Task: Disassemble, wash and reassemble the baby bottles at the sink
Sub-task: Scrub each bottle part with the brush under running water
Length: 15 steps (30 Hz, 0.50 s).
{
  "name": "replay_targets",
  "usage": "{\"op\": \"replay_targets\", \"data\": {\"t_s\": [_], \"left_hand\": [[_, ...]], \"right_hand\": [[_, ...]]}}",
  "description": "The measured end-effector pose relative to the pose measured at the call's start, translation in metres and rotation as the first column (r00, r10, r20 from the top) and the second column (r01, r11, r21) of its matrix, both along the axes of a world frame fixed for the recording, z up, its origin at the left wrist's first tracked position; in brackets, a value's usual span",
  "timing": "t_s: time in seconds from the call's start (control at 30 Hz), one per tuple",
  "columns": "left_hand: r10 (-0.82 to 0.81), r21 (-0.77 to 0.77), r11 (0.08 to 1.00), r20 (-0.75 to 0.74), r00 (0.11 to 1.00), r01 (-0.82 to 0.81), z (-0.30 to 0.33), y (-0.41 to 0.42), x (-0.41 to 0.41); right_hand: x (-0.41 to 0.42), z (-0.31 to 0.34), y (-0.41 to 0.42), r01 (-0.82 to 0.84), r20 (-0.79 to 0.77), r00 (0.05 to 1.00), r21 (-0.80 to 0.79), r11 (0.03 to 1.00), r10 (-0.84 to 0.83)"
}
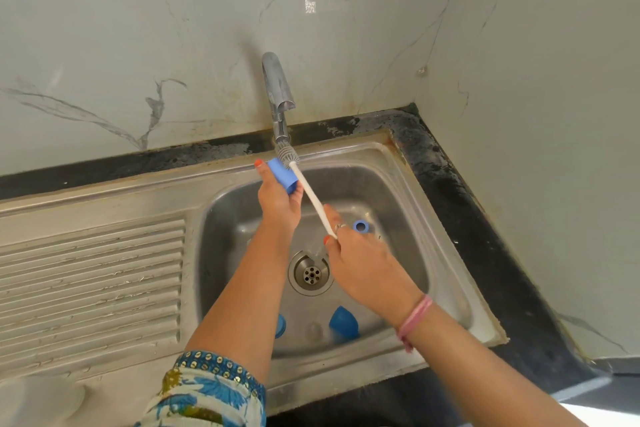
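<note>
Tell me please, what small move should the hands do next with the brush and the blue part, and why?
Probably push the grey bristle head of the white-handled brush into the small blue plastic cylinder. The left hand grips that cylinder under the steel tap, and the right hand pinches the handle's lower end, but the bristles sit just outside the cylinder, beside its top.

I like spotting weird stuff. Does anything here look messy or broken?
Yes. The black countertop edging the sink looks stained and worn, worst near the tap. Blue bottle parts lie loose in the basin, as expected mid-wash.
</note>
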<state>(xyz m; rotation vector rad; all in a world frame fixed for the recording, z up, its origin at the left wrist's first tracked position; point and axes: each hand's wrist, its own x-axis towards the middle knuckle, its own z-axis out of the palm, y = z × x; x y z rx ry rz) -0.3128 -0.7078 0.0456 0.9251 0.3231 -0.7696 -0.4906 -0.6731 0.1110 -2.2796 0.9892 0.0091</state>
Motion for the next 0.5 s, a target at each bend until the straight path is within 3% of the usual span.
{"op": "replay_targets", "data": {"t_s": [0.13, 0.3, 0.5], "left_hand": [[0.018, -0.024, 1.000, -0.045, 0.999, -0.019, -0.001, 0.005, 0.023], [0.012, -0.097, 0.995, -0.059, 0.998, -0.018, 0.002, 0.001, 0.009], [0.048, -0.010, 0.999, -0.048, 0.998, -0.048, -0.001, 0.003, 0.029]], "right_hand": [[-0.018, 0.001, 0.022, -0.069, -0.030, 0.997, -0.038, 0.997, 0.068], [0.006, 0.001, -0.008, 0.032, 0.022, 0.999, 0.022, 0.999, -0.032], [-0.018, -0.006, 0.023, -0.050, -0.034, 0.998, -0.065, 0.997, 0.048]]}}
